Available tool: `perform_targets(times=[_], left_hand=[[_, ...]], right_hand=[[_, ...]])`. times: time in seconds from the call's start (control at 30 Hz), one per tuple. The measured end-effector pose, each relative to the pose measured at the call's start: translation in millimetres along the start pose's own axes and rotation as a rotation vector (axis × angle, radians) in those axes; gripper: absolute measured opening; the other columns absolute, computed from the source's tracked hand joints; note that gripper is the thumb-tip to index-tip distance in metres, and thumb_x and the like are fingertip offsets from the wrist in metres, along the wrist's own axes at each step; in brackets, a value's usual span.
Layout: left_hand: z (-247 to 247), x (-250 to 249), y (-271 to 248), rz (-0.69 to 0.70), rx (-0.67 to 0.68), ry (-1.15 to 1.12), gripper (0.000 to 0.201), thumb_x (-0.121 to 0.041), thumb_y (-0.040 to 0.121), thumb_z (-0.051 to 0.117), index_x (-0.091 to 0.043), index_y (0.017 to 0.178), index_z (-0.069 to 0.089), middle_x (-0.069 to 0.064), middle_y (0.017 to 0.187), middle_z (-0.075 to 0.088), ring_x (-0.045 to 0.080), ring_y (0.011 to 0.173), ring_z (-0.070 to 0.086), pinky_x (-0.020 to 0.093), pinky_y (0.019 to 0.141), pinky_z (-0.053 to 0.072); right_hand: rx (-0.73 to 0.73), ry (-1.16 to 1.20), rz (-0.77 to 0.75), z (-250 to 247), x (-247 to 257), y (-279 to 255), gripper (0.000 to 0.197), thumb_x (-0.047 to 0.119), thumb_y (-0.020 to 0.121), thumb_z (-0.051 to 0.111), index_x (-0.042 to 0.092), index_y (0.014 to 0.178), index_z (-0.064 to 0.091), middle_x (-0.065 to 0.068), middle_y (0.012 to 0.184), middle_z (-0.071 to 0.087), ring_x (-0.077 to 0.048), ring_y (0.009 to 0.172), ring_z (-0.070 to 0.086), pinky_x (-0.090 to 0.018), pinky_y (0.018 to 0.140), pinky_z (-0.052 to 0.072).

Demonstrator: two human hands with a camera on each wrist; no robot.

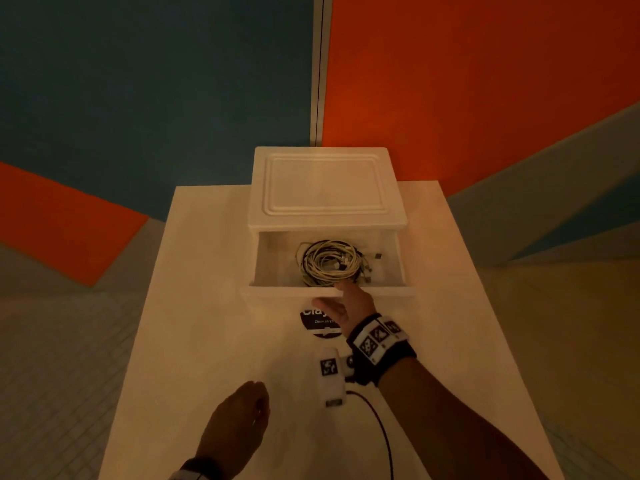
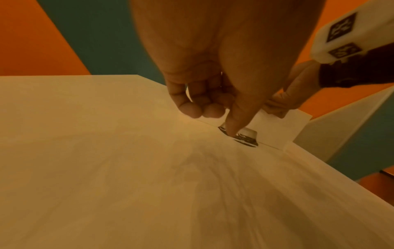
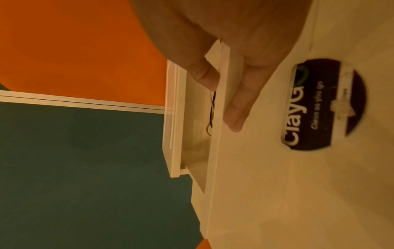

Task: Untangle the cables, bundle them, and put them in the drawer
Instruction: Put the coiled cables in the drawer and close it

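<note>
A coil of white and black cables (image 1: pixel 329 263) lies inside the open drawer (image 1: pixel 284 291) of a small white drawer unit (image 1: pixel 325 185). My right hand (image 1: pixel 341 299) holds the drawer's front panel (image 3: pixel 215 160). Its thumb (image 3: pixel 204 75) is inside the rim and its fingers (image 3: pixel 238 104) lie flat on the outer face. A sliver of cable (image 3: pixel 211 114) shows just behind the panel. My left hand (image 1: pixel 242 414) hovers over the near part of the table, fingers loosely curled (image 2: pixel 198 109), holding nothing.
The drawer unit stands at the far end of a narrow white table (image 1: pixel 207 306). A round black sticker (image 1: pixel 317 322) lies on the tabletop just before the drawer. A thin black wire (image 1: pixel 381 427) trails from my right wrist device. Orange and teal walls lie beyond.
</note>
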State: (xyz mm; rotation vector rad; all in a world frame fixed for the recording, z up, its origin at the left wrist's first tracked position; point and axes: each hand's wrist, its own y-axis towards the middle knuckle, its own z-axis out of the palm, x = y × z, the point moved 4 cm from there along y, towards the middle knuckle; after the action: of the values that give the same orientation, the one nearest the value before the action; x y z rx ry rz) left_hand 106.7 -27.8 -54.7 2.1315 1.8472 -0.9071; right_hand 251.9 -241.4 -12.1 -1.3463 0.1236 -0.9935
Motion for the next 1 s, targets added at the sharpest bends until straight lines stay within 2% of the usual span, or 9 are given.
perform_targets(times=[0.13,0.27,0.37,0.5,0.6,0.7,0.77,0.9,1.0], left_hand=[[-16.5,-6.5,3.0,-0.011,-0.047,-0.069,0.033,-0.018,0.084,0.068,-0.038,0.078,0.043,-0.014,0.074,0.046,0.005,0.061,0.048,0.017,0.056,0.036],[-72.1,-17.4,54.7,0.05,-0.418,-0.172,0.021,-0.019,0.083,0.07,-0.02,0.096,0.054,-0.006,0.085,0.046,0.014,0.069,0.049,0.034,0.062,0.049],[-115.6,-14.3,107.2,-0.039,-0.585,-0.275,0.034,-0.016,0.085,0.07,-0.013,0.114,0.054,0.005,0.105,0.049,0.021,0.081,0.056,0.044,0.071,0.054],[-145.2,-22.8,161.3,-0.121,-0.431,-0.276,0.059,-0.028,0.09,0.064,-0.035,0.141,0.035,0.012,0.14,0.035,0.032,0.114,0.052,0.047,0.093,0.048],[-142.6,-34.2,191.9,-0.052,-0.236,-0.032,0.065,-0.028,0.093,0.059,-0.041,0.148,0.027,0.01,0.16,0.006,0.041,0.139,0.026,0.054,0.106,0.036],[-132.1,-47.2,218.4,0.051,-0.073,0.369,0.045,-0.018,0.09,0.057,-0.032,0.133,0.05,-0.002,0.161,-0.02,0.035,0.146,-0.014,0.055,0.11,0.029],[-126.3,-52.2,230.0,0.076,0.015,0.576,0.041,-0.013,0.088,0.052,-0.03,0.125,0.058,-0.005,0.157,-0.03,0.031,0.143,-0.026,0.054,0.114,0.019],[-119.3,-49.7,240.5,0.076,0.049,0.657,0.073,0.004,0.084,0.041,-0.019,0.152,0.025,-0.004,0.158,-0.028,0.033,0.145,-0.02,0.053,0.117,0.01],[-118.0,-49.6,232.0,0.12,0.042,0.653,0.076,0.01,0.083,0.04,-0.015,0.153,0.022,-0.001,0.16,-0.022,0.037,0.146,-0.014,0.053,0.116,0.015]], right_hand=[[-0.029,-0.044,-0.02,5.8,13.2,6.1,0.012,0.009,0.092,0.06,-0.001,0.09,0.055,-0.023,0.088,0.061,-0.038,0.075,0.063,-0.043,0.055,0.06],[-0.024,-0.063,-0.025,0.9,12.0,6.8,0.012,0.01,0.09,0.062,0.0,0.088,0.055,-0.022,0.087,0.062,-0.036,0.074,0.065,-0.04,0.055,0.061],[-0.016,-0.068,-0.031,-6.2,6.1,5.7,0.012,0.011,0.091,0.062,0.0,0.091,0.056,-0.023,0.086,0.064,-0.035,0.072,0.066,-0.04,0.061,0.061],[-0.005,-0.063,-0.021,-12.5,0.8,2.2,0.013,0.012,0.092,0.061,0.0,0.089,0.056,-0.024,0.084,0.063,-0.038,0.077,0.065,-0.036,0.055,0.061],[-0.011,-0.063,-0.024,-13.1,0.0,1.2,0.013,0.011,0.092,0.061,0.0,0.089,0.057,-0.025,0.082,0.063,-0.038,0.078,0.065,-0.034,0.053,0.06],[-0.004,-0.073,-0.031,-13.9,-0.1,0.6,0.013,0.012,0.093,0.06,0.0,0.088,0.057,-0.025,0.077,0.064,-0.036,0.073,0.065,-0.037,0.063,0.06],[-0.008,-0.064,-0.035,-15.1,-0.3,0.6,0.013,0.011,0.092,0.061,-0.001,0.089,0.057,-0.024,0.075,0.064,-0.036,0.072,0.065,-0.039,0.067,0.059],[-0.01,-0.056,-0.033,-14.7,-0.8,-0.2,0.014,0.012,0.092,0.061,-0.001,0.091,0.057,-0.024,0.075,0.065,-0.036,0.072,0.066,-0.038,0.065,0.061],[-0.001,-0.046,-0.028,-17.2,-2.7,-2.8,0.014,0.012,0.093,0.061,-0.001,0.089,0.057,-0.023,0.076,0.066,-0.037,0.073,0.067,-0.038,0.066,0.061]])
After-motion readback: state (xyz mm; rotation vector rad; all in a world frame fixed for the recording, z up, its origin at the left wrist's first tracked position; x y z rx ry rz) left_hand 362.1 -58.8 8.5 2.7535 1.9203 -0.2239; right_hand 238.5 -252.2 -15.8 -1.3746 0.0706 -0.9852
